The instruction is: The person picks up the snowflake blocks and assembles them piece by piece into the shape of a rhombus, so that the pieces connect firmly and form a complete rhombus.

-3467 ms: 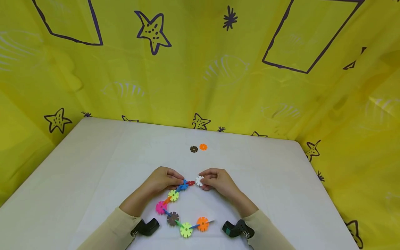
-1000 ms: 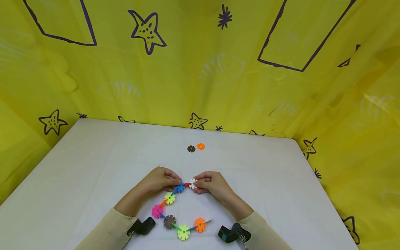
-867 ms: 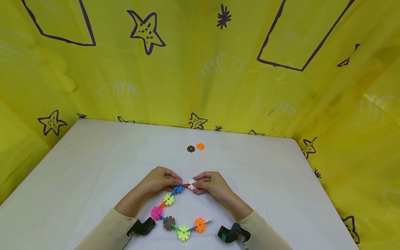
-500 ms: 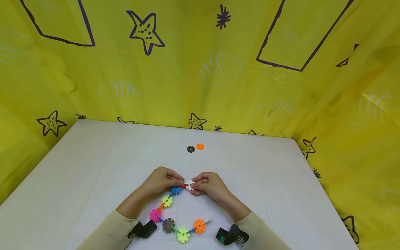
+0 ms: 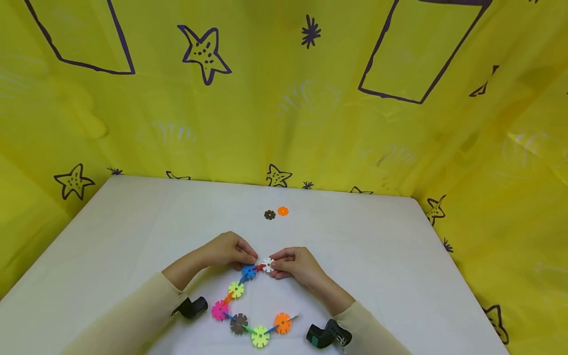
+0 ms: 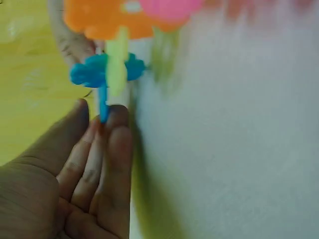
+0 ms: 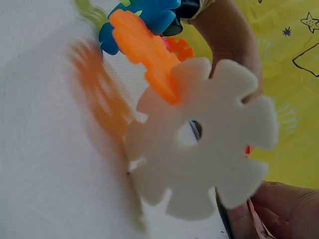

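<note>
Near the counter's (image 5: 133, 231) near middle, the left hand (image 5: 226, 249) pinches the chain (image 5: 241, 305) at its blue disc (image 5: 248, 271), steadying that end. The right hand (image 5: 295, 261) has its grip clamped on the white disc (image 5: 267, 265), held edge-on against the red link (image 5: 259, 267) so the slots can meet.

No readable text, labels, brands or numbers anywhere; yellow backdrop cloth (image 5: 284, 113) behind counter (image 5: 133, 236) carries only drawn stars, outlines.

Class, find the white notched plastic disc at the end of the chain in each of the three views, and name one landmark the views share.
Head: white notched plastic disc low centre, pinched by the right hand.
Left wrist: not in view.
Right wrist: the disc fills the centre.
Shared landmark: the blue notched disc next along the chain.
</note>
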{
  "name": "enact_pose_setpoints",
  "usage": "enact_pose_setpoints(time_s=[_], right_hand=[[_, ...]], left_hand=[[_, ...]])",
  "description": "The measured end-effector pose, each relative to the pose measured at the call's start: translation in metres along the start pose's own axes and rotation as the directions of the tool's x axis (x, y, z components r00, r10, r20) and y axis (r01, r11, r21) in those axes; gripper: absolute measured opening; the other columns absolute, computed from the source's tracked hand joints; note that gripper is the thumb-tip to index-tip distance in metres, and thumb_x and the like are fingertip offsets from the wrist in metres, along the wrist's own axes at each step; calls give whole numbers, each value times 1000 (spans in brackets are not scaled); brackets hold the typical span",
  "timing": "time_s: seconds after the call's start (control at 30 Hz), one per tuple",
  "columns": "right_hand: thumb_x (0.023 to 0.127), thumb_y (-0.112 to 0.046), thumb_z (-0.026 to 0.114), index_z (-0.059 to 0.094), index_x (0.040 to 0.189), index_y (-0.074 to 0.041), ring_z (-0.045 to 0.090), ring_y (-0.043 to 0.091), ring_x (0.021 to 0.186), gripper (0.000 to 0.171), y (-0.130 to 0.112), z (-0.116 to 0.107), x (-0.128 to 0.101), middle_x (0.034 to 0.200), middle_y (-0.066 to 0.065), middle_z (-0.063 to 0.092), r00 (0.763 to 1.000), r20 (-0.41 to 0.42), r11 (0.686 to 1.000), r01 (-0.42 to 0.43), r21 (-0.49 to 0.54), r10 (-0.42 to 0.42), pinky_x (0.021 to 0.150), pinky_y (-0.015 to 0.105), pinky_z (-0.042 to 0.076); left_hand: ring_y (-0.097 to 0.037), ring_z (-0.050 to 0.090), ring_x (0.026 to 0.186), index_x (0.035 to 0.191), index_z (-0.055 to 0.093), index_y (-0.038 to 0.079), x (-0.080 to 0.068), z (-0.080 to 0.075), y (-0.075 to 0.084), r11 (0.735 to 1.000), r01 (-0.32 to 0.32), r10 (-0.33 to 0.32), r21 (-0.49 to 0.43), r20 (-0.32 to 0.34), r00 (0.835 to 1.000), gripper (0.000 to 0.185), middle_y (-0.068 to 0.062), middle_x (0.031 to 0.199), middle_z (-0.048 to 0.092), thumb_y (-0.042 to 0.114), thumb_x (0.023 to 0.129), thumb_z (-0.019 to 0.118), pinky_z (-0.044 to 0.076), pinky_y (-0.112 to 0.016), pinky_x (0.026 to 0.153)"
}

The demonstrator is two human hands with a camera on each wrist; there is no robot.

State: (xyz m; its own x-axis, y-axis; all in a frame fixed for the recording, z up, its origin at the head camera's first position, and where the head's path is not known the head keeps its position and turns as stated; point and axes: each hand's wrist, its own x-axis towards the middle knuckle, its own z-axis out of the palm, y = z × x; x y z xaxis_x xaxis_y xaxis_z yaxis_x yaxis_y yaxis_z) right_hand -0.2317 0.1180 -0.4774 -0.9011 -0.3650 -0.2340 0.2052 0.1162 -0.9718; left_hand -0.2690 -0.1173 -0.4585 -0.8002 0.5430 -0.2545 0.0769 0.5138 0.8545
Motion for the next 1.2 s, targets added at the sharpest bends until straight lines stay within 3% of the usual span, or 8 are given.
enact_pose_setpoints(time_s=[0.2,0.4,0.57,0.7,0.8,0.93,1.07,1.2], right_hand=[[89,2,67,65,111,14,72,14,70,25,-1,-1,-1,89,18,74,1000,8,1000,2,13,-2,68,27,61],[90,0,67,65,112,14,73,15,73,26,-2,-2,-4,90,19,74,1000,18,1000,-15,13,15,70,28,61],[91,-10,70,68,112,10,73,14,82,28,-1,-24,-17,96,18,74,989,145,997,-3,-75,14,76,29,60],[87,-7,74,69,110,9,71,10,91,29,6,-48,-40,105,21,72,942,331,984,100,-145,-47,82,24,58],[82,-7,78,70,110,7,69,10,97,32,11,-56,-53,109,21,71,883,451,957,232,-172,-133,87,25,56],[83,-15,79,73,104,-2,67,10,95,25,13,-52,-59,103,14,73,829,504,898,387,-209,-240,87,29,56],[86,-14,75,74,95,-5,65,6,85,13,14,-50,-57,94,14,73,842,465,882,412,-227,-274,76,25,57],[89,-15,73,74,95,-7,63,4,83,10,10,-51,-48,93,10,73,894,395,893,342,-294,-212,74,20,54]], left_hand=[[-6,58,65,96,79,8,15,4,4,997,-40,36,64,70,997,19,1,82,75,24,87,76,53,-21,61],[-6,55,66,93,80,8,16,7,3,996,-33,31,86,27,999,17,2,79,74,22,84,78,47,-19,60],[-7,55,66,92,80,8,13,9,2,999,-5,6,52,-9,1000,16,1,79,74,23,83,78,46,-20,59],[-7,54,64,92,79,7,11,11,2,999,25,-25,19,-19,1000,16,1,78,73,21,84,78,46,-20,58],[-7,54,63,92,79,6,9,12,2,1000,31,-31,2,-29,999,16,0,78,73,20,84,78,46,-21,57],[-7,54,63,92,79,6,7,12,1,999,31,-32,-8,-41,999,16,0,77,73,19,84,78,47,-22,57],[-7,54,62,93,78,5,4,12,0,999,37,-38,-25,-48,998,17,0,77,72,20,84,78,47,-21,57],[-6,56,62,95,78,4,0,12,-5,998,39,-42,-47,-64,997,19,-1,78,73,20,85,77,50,-22,58]])
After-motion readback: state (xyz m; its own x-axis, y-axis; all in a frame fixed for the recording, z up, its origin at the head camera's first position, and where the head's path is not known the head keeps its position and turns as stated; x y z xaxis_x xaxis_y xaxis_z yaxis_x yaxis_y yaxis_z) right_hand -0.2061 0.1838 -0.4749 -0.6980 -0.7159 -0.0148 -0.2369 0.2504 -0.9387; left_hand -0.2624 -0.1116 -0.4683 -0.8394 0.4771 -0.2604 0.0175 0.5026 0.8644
